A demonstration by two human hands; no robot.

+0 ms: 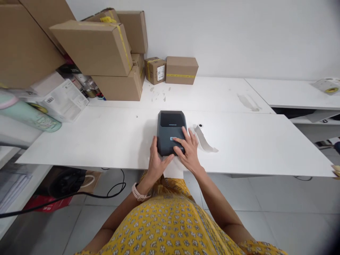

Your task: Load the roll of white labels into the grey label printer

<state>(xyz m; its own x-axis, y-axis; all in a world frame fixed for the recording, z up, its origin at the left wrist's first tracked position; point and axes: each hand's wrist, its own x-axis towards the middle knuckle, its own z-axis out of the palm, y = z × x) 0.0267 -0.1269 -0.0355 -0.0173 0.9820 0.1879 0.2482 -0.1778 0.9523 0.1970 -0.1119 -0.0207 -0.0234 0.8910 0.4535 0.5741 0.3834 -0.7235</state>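
A dark grey label printer (pixel 172 132) sits on the white table near its front edge, its lid closed. My left hand (pixel 156 160) holds the printer's left front corner, fingers along the side and thumb across the front. Spread over the top right is my right hand (pixel 188 148), with one fingertip at the small lit button (pixel 173 139). A strip of white paper (pixel 174 168) hangs from the printer's front over the table edge. Just right of the printer lies a small paper roll (pixel 199 126) with its loose end (pixel 205 143) curling toward me.
Cardboard boxes (pixel 92 47) are stacked at the back left, with a smaller box (pixel 182 70) against the wall. A mint bottle (pixel 29 111) and a white carton (pixel 60 99) stand at left. Another label roll (pixel 328 86) lies far right. A black cable (pixel 92 194) crosses below the table.
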